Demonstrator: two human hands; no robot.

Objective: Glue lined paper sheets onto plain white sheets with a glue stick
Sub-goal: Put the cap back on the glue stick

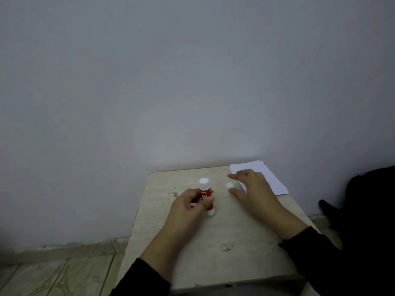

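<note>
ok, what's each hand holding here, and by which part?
Left hand grips the glue stick round its red middle. Right hand holds nothing; its fingers are spread over the table beside a small white cap.

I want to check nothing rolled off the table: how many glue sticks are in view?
1. The glue stick is gripped by the left hand mid-table; a small white cap-like piece lies by the right hand.

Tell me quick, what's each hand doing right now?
Left hand: fingers curled round the glue stick, holding it.
Right hand: open, fingers spread by the small white cap, holding nothing.
</note>
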